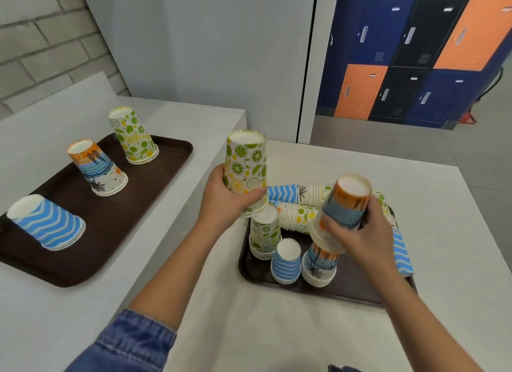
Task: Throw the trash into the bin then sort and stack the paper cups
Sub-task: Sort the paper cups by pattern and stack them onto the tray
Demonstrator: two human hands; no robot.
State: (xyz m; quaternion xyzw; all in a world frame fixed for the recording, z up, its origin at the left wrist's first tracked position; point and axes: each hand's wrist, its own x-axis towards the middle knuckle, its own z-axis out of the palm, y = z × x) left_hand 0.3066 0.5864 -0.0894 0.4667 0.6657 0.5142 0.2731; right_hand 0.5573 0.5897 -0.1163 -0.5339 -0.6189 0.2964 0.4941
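2 cups are held up in the air. The left hand (224, 202) wraps fingers and thumb round the lower part of 1 upside-down citrus cup (245, 163). The right hand (360, 234) clutches 1 upside-down sunset cup (349, 202), which is blurred. Both cups are above the near tray (346, 291).

On that tray 3 stacks stand mouth down: a citrus stack (264, 234), a zigzag stack (286, 260) and a palm stack (318, 265). Behind them more stacks lie on their sides, partly hidden by both hands, so I cannot count them.

The far tray (124, 205) sits on the raised counter (41, 302) to the left. It carries 3 mouth-down stacks well apart, 1 of each pattern: blue chevron stack (47, 222), orange beach stack (97, 168) and lime stack (133, 134).

Blue, black and orange lockers (415, 52) stand behind.
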